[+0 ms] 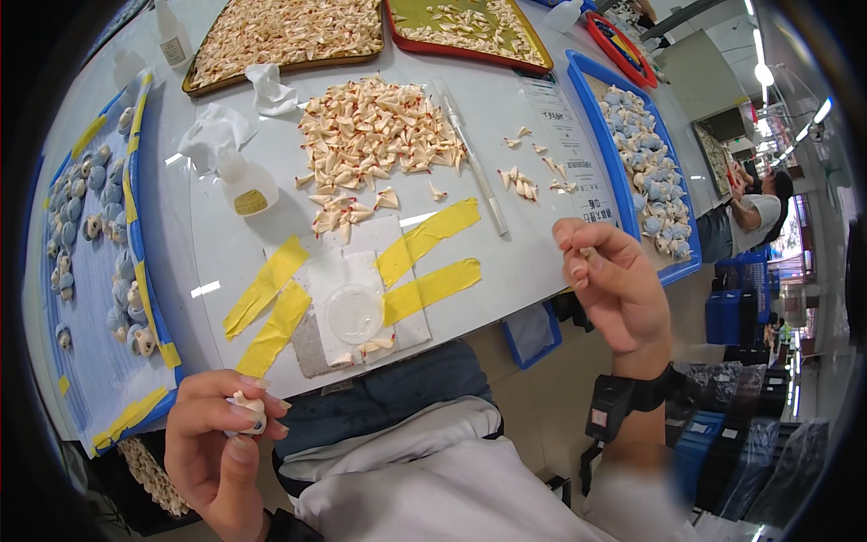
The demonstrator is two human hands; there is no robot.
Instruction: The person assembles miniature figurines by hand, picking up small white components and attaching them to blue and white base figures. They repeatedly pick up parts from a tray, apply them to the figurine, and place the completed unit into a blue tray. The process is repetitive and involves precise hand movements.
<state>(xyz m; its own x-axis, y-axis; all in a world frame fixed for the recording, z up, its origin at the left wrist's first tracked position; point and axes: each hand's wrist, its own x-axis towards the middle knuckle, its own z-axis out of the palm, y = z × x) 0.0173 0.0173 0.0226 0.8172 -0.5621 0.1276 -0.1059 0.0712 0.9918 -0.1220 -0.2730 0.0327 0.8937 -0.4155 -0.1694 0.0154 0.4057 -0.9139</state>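
My left hand (212, 447) is closed on a small cream-and-blue figurine (249, 411), held between thumb and fingers near the table's front edge. Raised at the right, my right hand (632, 294) pinches a small cream piece (589, 254) that is mostly hidden by the fingers. Between the hands, a clear round dish (355, 314) sits on a white pad fixed with yellow tape (432, 289). A few cream pointed pieces (376, 345) lie at the pad's near edge. Behind it spreads a heap of the same red-tipped pieces (379, 135).
A blue tray (646, 154) of blue-and-cream figurines stands right, another taped tray (90, 352) left. Two trays (289, 36) of cream pieces line the back. A small bottle (248, 185), crumpled tissue (212, 135) and a thin clear-and-white tool (474, 163) surround the heap. Another person (759, 212) sits far right.
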